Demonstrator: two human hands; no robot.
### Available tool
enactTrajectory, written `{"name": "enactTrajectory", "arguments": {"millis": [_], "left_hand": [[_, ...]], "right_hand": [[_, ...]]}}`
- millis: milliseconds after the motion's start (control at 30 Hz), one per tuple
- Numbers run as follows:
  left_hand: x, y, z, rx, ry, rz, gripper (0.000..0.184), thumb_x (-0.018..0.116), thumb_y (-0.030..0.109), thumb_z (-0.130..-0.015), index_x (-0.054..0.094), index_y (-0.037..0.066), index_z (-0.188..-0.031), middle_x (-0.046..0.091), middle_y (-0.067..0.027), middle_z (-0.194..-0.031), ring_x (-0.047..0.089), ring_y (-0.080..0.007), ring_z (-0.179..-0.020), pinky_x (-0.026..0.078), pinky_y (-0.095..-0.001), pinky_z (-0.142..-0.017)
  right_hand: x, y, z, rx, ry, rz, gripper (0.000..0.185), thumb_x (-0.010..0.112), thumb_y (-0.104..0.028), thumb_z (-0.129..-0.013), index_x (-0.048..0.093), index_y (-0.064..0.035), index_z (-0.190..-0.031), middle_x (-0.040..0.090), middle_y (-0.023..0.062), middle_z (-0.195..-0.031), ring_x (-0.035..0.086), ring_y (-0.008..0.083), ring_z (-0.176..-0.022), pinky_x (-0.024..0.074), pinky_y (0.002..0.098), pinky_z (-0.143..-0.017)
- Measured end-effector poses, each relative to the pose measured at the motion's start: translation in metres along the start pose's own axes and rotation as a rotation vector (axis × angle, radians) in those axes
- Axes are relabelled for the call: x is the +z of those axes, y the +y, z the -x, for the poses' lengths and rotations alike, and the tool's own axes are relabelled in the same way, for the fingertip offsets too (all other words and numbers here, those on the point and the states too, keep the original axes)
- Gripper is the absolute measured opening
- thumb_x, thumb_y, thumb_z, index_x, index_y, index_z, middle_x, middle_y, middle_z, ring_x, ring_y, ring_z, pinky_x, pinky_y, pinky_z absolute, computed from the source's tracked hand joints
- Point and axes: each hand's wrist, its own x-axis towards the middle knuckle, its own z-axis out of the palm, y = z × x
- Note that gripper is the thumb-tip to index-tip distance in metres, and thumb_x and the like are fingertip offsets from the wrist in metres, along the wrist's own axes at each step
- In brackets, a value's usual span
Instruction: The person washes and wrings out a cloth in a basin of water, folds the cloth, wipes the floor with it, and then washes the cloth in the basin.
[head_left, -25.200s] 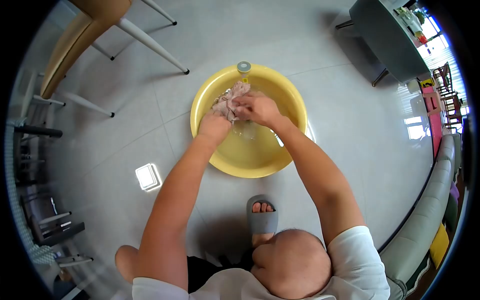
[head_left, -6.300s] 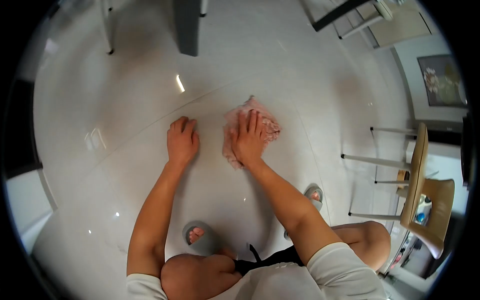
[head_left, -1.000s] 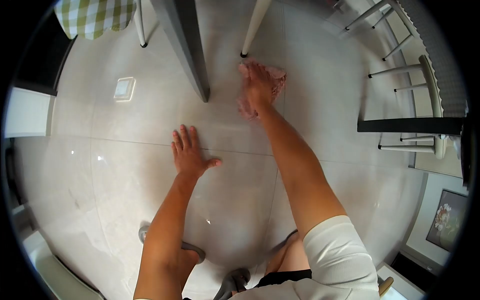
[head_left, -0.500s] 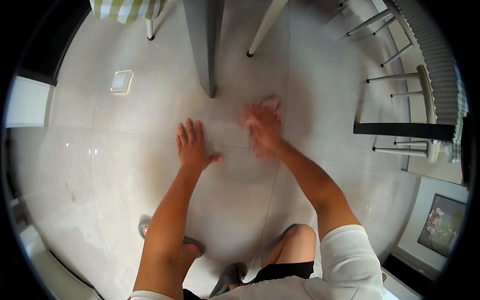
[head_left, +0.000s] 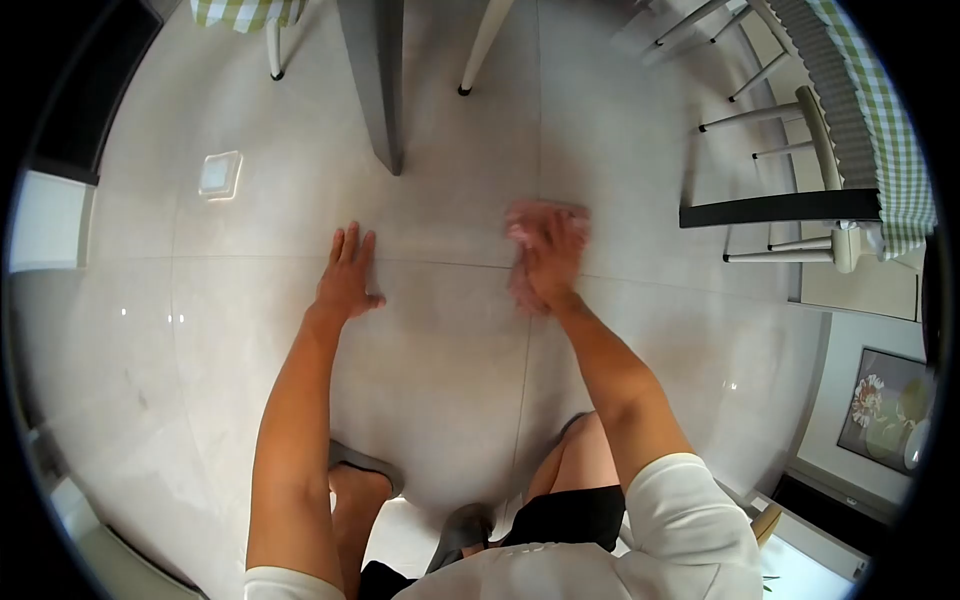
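Under us spreads one pale floor (head_left: 430, 400), two joint lines crossing on it near the middle of our view. Over at the right is one table (head_left: 835, 110), with two covers, one grey and one checked (head_left: 895, 140), and one dark leg (head_left: 780, 208) reaching toward the middle. One broad grey leg (head_left: 375, 90) comes down at the top, with one thin white leg (head_left: 485, 45) to its right and another (head_left: 274, 50) to its left, both black-tipped. One framed picture (head_left: 885, 410) of flowers shows at the lower right. Near our body we see two grey slippers, one (head_left: 365, 458) on our left and one (head_left: 465, 530) nearer the middle. We have one pink rag (head_left: 525, 215), bunched on the floor over the crossing of the joints, beyond our knees and well apart from our left hand (head_left: 347, 275). Our right hand (head_left: 555, 255) lies on the rag, palm down with its fingers parted, somewhat blurred. Our left hand rests palm down on the floor across one joint line, fingers spread and thumb out to the side, holding nothing. The smallest thing we pick out is one bright square reflection (head_left: 220, 175) at the upper left.
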Motion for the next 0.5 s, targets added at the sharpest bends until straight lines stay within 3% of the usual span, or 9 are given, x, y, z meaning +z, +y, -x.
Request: {"name": "enactTrajectory", "arguments": {"millis": [33,100,133,167,200,233,300,433,500], "left_hand": [[-0.001,0.0,0.003,-0.006,-0.008,0.003,0.132,0.097,0.041,-0.076,0.015,0.014,-0.176,0.004,-0.0184,-0.183,0.006,-0.0427,-0.168,0.022,-0.0461,-0.137],[-0.003,0.003,0.007,0.024,0.058,0.071,0.113,0.088,0.023,-0.084,0.021,0.012,-0.175,0.011,-0.0187,-0.183,0.011,-0.0394,-0.169,0.025,-0.0441,-0.136],[-0.003,-0.004,0.005,0.02,0.056,0.069,0.113,0.088,0.023,-0.084,0.021,0.012,-0.175,0.011,-0.0187,-0.183,0.011,-0.0394,-0.169,0.025,-0.0441,-0.136],[-0.004,-0.016,0.001,0.058,0.033,0.122,0.102,0.08,0.014,-0.086,0.026,0.01,-0.173,0.018,-0.0188,-0.181,0.015,-0.0383,-0.168,0.028,-0.0434,-0.135],[-0.004,-0.026,0.001,0.099,0.007,0.172,0.093,0.072,0.004,-0.088,0.031,0.007,-0.171,0.024,-0.0189,-0.179,0.02,-0.0371,-0.167,0.031,-0.0428,-0.134],[-0.006,-0.031,0.009,0.1,-0.002,0.162,0.093,0.072,0.004,-0.088,0.031,0.007,-0.171,0.024,-0.0189,-0.179,0.02,-0.0371,-0.167,0.031,-0.0428,-0.134],[-0.016,-0.034,0.033,-0.154,0.056,0.221,0.083,0.058,-0.007,-0.086,0.039,0.004,-0.166,0.035,-0.0189,-0.175,0.028,-0.0341,-0.165,0.036,-0.0416,-0.132],[-0.021,-0.044,0.081,-0.178,0.025,-0.001,0.08,0.056,-0.008,-0.087,0.041,0.003,-0.165,0.037,-0.017,-0.174,0.03,-0.0323,-0.164,0.039,-0.0413,-0.13],[-0.02,-0.051,0.104,-0.129,0.005,-0.052,0.079,0.055,-0.007,-0.089,0.04,0.005,-0.166,0.037,-0.0138,-0.175,0.031,-0.0289,-0.164,0.039,-0.0399,-0.13]], "right_hand": [[0.003,0.007,0.003,0.098,0.096,-0.005,0.049,0.063,-0.028,-0.102,0.062,-0.0213,-0.15,0.053,0.0121,-0.164,0.043,0.0374,-0.155,0.0285,0.0637,-0.125],[0.0,-0.005,0.005,0.195,0.181,-0.016,0.048,0.061,-0.031,-0.103,0.061,-0.0217,-0.15,0.052,0.012,-0.164,0.042,0.0387,-0.155,0.0255,0.0666,-0.125],[-0.022,-0.036,-0.009,0.197,0.075,-0.011,0.047,0.062,-0.034,-0.102,0.062,-0.0214,-0.147,0.054,0.0119,-0.162,0.044,0.0377,-0.154,0.0252,0.0644,-0.126],[-0.043,-0.069,-0.024,0.202,-0.027,-0.007,0.045,0.063,-0.038,-0.101,0.063,-0.0212,-0.143,0.056,0.0119,-0.16,0.046,0.0366,-0.152,0.0249,0.0621,-0.127],[-0.06,-0.099,-0.033,0.117,-0.146,-0.036,0.047,0.057,-0.038,-0.105,0.06,-0.0199,-0.149,0.054,0.0116,-0.162,0.043,0.0354,-0.154,0.023,0.0614,-0.129],[-0.068,-0.131,-0.034,0.033,-0.269,-0.067,0.049,0.052,-0.038,-0.11,0.057,-0.0185,-0.154,0.052,0.0113,-0.164,0.041,0.0343,-0.156,0.0211,0.0607,-0.13],[-0.03,-0.19,-0.027,-0.035,-0.095,-0.242,0.049,0.043,-0.036,-0.114,0.053,-0.0155,-0.158,0.052,0.0109,-0.163,0.04,0.0322,-0.156,0.0209,0.0589,-0.132],[-0.007,-0.223,-0.009,-0.165,0.009,-0.445,0.05,0.04,-0.033,-0.115,0.05,-0.014,-0.16,0.051,0.0117,-0.165,0.039,0.0315,-0.158,0.0187,0.0575,-0.133],[-0.026,-0.188,0.001,0.143,-0.251,-0.633,0.056,0.042,-0.035,-0.114,0.045,-0.0152,-0.166,0.043,0.013,-0.171,0.032,0.0329,-0.162,0.0151,0.0556,-0.135]]}}
